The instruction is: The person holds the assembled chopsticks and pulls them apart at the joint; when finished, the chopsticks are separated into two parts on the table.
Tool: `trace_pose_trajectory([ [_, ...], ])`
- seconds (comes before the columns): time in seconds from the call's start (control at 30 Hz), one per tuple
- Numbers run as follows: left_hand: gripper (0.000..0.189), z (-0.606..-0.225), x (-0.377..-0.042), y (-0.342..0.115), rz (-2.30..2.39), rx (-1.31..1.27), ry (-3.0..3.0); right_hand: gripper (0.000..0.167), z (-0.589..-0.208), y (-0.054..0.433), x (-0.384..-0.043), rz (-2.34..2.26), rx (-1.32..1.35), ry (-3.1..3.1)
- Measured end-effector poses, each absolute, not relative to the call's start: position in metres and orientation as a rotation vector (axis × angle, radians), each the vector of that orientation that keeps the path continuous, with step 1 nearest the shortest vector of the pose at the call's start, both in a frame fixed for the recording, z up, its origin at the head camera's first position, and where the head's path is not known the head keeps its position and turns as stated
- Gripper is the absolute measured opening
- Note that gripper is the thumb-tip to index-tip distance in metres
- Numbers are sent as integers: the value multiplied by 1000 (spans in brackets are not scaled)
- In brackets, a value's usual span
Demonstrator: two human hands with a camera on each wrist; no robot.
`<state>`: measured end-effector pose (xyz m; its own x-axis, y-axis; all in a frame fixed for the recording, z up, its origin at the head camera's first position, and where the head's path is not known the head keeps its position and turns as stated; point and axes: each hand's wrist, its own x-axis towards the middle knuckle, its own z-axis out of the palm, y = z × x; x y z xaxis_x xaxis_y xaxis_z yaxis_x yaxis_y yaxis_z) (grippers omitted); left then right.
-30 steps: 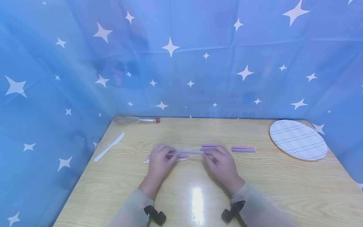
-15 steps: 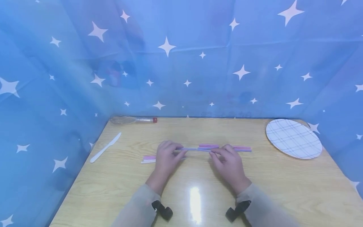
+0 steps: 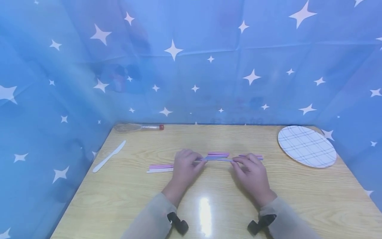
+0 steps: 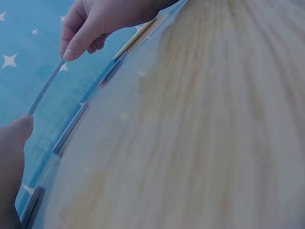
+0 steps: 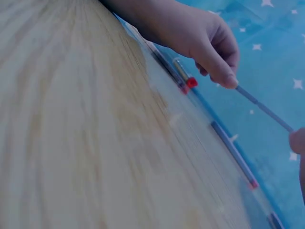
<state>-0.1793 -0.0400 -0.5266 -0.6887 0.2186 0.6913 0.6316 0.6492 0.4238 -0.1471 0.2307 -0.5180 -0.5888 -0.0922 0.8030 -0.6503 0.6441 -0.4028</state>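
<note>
Between both hands, a thin purple straw (image 3: 223,159) is held lengthwise. My left hand (image 3: 185,166) pinches its left end and my right hand (image 3: 251,171) pinches its right end. In the left wrist view the straw (image 4: 51,77) shows a small joint along its length and hangs above the tabletop. Just behind it lie pink and purple straws (image 3: 218,153). Another pink and purple group (image 3: 259,156) is partly hidden by my right hand. Left of my left hand lie pink and white straws (image 3: 161,167).
A wire whisk (image 3: 138,127) with a red-tipped handle lies along the table's back edge. On the left is a white plastic knife (image 3: 109,156). A white checked oval plate (image 3: 307,146) sits at the back right. A blue star-print curtain (image 3: 191,73) surrounds the wooden table (image 3: 226,212).
Both hands have moved right with the purple straw between them. The left straw group is more uncovered, while the right hand now overlaps the right group. The head view has shifted slightly.
</note>
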Motion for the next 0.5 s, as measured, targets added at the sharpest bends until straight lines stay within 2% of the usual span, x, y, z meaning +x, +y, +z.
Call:
trace_pose_trajectory([
  [0.5,13,-526,-177,-12,-842,-744,-2305,20,-518,265,-135,950,547,-2236],
])
